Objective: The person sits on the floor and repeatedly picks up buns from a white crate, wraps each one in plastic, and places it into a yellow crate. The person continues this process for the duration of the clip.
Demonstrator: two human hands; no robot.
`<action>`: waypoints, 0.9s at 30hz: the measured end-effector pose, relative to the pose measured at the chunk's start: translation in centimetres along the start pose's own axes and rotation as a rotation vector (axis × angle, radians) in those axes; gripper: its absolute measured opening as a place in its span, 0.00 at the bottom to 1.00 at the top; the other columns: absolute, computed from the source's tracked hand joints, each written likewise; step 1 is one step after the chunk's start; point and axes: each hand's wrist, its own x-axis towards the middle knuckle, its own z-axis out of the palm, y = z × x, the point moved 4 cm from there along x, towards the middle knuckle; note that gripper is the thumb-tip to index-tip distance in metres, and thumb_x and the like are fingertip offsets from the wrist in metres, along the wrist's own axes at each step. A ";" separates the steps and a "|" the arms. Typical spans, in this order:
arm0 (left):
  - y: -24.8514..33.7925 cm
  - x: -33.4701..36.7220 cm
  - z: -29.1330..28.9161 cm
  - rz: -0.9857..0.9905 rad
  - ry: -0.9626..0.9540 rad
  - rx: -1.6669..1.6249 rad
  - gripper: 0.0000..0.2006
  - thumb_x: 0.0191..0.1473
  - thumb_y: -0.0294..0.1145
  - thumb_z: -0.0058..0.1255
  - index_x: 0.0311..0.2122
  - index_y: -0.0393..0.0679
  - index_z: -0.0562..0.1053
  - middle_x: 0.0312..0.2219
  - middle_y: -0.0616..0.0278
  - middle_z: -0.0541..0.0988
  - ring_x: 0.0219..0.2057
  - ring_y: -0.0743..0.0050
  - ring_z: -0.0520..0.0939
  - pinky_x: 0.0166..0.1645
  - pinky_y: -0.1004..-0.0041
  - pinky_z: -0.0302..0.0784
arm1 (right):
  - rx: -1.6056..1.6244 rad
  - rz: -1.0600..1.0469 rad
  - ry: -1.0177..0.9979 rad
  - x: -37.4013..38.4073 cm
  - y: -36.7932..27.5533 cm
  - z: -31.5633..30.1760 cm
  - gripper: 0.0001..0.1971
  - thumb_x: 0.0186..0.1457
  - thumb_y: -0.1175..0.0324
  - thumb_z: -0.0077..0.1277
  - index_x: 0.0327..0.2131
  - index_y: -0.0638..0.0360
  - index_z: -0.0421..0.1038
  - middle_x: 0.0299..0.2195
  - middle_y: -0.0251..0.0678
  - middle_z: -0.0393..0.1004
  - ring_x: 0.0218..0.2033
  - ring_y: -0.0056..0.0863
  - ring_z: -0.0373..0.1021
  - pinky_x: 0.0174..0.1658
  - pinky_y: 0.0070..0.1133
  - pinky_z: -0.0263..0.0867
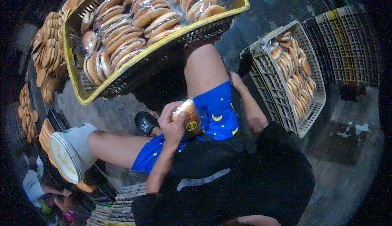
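Note:
My left hand (172, 124) is closed on a bun in a clear plastic wrapper (187, 114), held over my lap. A round yellow mark shows on the wrapper. My right hand (237, 81) hangs beside my right thigh, on its outer side; its fingers are mostly hidden. In front of me a yellow-rimmed plastic crate (161, 43) holds rows of wrapped buns (126, 36), lying on edge. To my right stands a white crate (312, 103) with more wrapped buns (295, 73), on top of other crates.
A white bucket (83, 138) with pale contents stands beside my left knee. Piles of unwrapped buns (50, 54) lie at the far left. Stacked crates (347, 42) rise at the right. At the lower left, another person (34, 185) reaches out an arm.

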 end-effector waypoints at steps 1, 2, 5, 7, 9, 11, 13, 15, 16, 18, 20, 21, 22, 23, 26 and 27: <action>-0.4 0.2 -0.4 0.012 0.041 -0.019 0.11 0.46 0.33 0.47 0.29 0.33 0.70 0.28 0.56 0.73 0.32 0.69 0.73 0.38 0.74 0.67 | -0.053 0.035 0.015 -0.5 0.4 0.5 0.20 0.50 0.58 0.41 0.38 0.67 0.64 0.36 0.49 0.68 0.38 0.39 0.66 0.40 0.30 0.61; -1.0 0.3 -0.6 0.029 0.111 -0.019 0.18 0.52 0.42 0.40 0.28 0.33 0.70 0.28 0.56 0.73 0.32 0.68 0.73 0.38 0.74 0.67 | -0.096 0.050 0.026 -0.9 0.7 1.0 0.20 0.50 0.57 0.41 0.38 0.67 0.64 0.36 0.48 0.68 0.38 0.38 0.66 0.40 0.30 0.61; -2.1 0.6 -1.4 -0.087 0.202 -0.015 0.22 0.55 0.43 0.33 0.27 0.32 0.70 0.27 0.56 0.73 0.31 0.69 0.73 0.38 0.74 0.66 | -0.178 0.116 0.032 -2.8 3.1 2.8 0.20 0.50 0.56 0.41 0.37 0.66 0.65 0.36 0.48 0.69 0.37 0.38 0.66 0.40 0.30 0.61; -1.9 1.1 -1.2 -0.069 0.217 -0.025 0.21 0.55 0.42 0.33 0.27 0.32 0.70 0.27 0.56 0.73 0.31 0.70 0.73 0.38 0.74 0.66 | -0.184 0.167 0.006 -4.5 5.2 3.7 0.21 0.50 0.55 0.41 0.36 0.66 0.65 0.35 0.47 0.69 0.37 0.37 0.66 0.39 0.29 0.61; -0.9 1.6 -1.3 -0.029 0.242 -0.048 0.18 0.54 0.39 0.35 0.26 0.33 0.70 0.27 0.56 0.73 0.30 0.69 0.73 0.37 0.73 0.67 | -0.180 0.234 -0.115 -5.5 7.4 3.8 0.21 0.49 0.53 0.41 0.35 0.65 0.66 0.35 0.46 0.69 0.36 0.37 0.67 0.39 0.29 0.60; 1.0 2.0 -2.6 0.187 0.324 0.067 0.16 0.53 0.39 0.38 0.26 0.35 0.70 0.26 0.55 0.73 0.29 0.65 0.73 0.36 0.72 0.67 | -0.069 0.201 -0.168 -6.0 6.5 1.0 0.21 0.49 0.52 0.42 0.34 0.65 0.67 0.34 0.46 0.70 0.36 0.36 0.67 0.39 0.29 0.60; 1.6 2.2 -2.9 0.326 0.355 0.120 0.15 0.51 0.39 0.40 0.26 0.36 0.70 0.26 0.55 0.73 0.28 0.64 0.73 0.35 0.71 0.68 | 0.217 -0.124 -0.017 -8.6 -0.4 -5.7 0.18 0.50 0.58 0.42 0.31 0.66 0.68 0.34 0.44 0.69 0.35 0.30 0.65 0.39 0.25 0.59; 2.0 2.4 -2.6 0.443 0.350 0.139 0.14 0.50 0.38 0.42 0.26 0.37 0.70 0.25 0.55 0.72 0.28 0.63 0.73 0.34 0.70 0.68 | 0.565 -0.487 0.040 -14.5 -10.0 -12.9 0.14 0.50 0.63 0.42 0.26 0.67 0.68 0.38 0.42 0.66 0.38 0.25 0.62 0.42 0.21 0.55; 2.4 2.4 -2.3 0.488 0.321 0.154 0.13 0.50 0.38 0.42 0.26 0.37 0.70 0.25 0.55 0.72 0.28 0.62 0.73 0.33 0.70 0.68 | 0.792 -0.630 0.029 -18.0 -15.2 -15.8 0.14 0.51 0.62 0.42 0.25 0.66 0.69 0.41 0.42 0.64 0.42 0.24 0.60 0.44 0.21 0.53; 3.5 2.8 -1.9 0.596 0.269 0.187 0.12 0.49 0.37 0.43 0.26 0.38 0.70 0.25 0.56 0.72 0.27 0.62 0.73 0.33 0.69 0.69 | 0.655 -0.985 -0.298 -22.4 -23.2 -18.0 0.15 0.50 0.59 0.43 0.29 0.64 0.68 0.42 0.38 0.63 0.40 0.28 0.62 0.44 0.21 0.56; 5.2 2.8 -2.1 0.745 0.242 0.205 0.10 0.48 0.37 0.45 0.28 0.39 0.69 0.25 0.56 0.72 0.27 0.61 0.73 0.31 0.69 0.70 | 0.422 -1.471 -0.150 -23.5 -29.5 -18.3 0.15 0.48 0.59 0.43 0.30 0.63 0.68 0.41 0.40 0.64 0.37 0.32 0.64 0.43 0.23 0.59; 6.3 2.6 -2.5 0.797 0.221 0.202 0.10 0.48 0.37 0.45 0.28 0.40 0.69 0.25 0.55 0.72 0.27 0.61 0.73 0.31 0.69 0.70 | 0.346 -1.325 -0.148 -22.9 -30.9 -18.1 0.15 0.47 0.59 0.44 0.31 0.63 0.69 0.40 0.41 0.65 0.36 0.33 0.65 0.42 0.23 0.60; 7.0 2.4 -3.0 0.849 0.203 0.208 0.10 0.48 0.37 0.45 0.28 0.40 0.68 0.25 0.55 0.72 0.27 0.61 0.73 0.31 0.69 0.70 | 0.276 -1.186 -0.151 -22.3 -32.0 -17.8 0.15 0.46 0.59 0.45 0.31 0.62 0.69 0.38 0.42 0.67 0.35 0.35 0.66 0.40 0.24 0.61; 7.2 2.5 -3.3 0.881 0.232 0.184 0.10 0.48 0.37 0.45 0.29 0.40 0.68 0.25 0.55 0.71 0.27 0.60 0.73 0.30 0.69 0.70 | 0.205 -1.046 -0.152 -21.5 -32.6 -17.7 0.15 0.45 0.60 0.45 0.32 0.62 0.69 0.37 0.43 0.68 0.34 0.36 0.66 0.39 0.25 0.62; 7.4 3.1 -3.7 0.859 0.216 0.146 0.11 0.48 0.37 0.46 0.28 0.40 0.68 0.26 0.55 0.71 0.26 0.60 0.73 0.30 0.69 0.70 | 0.112 -0.768 -0.742 -17.7 -33.6 -15.2 0.21 0.44 0.55 0.48 0.36 0.65 0.67 0.31 0.41 0.71 0.33 0.27 0.68 0.36 0.21 0.63; 6.8 3.7 -3.3 0.805 0.234 0.130 0.12 0.49 0.39 0.44 0.28 0.39 0.68 0.25 0.54 0.72 0.26 0.60 0.74 0.30 0.69 0.70 | -0.052 -0.754 -0.654 -15.9 -33.0 -13.3 0.22 0.44 0.55 0.48 0.35 0.65 0.68 0.31 0.41 0.71 0.33 0.27 0.68 0.36 0.21 0.63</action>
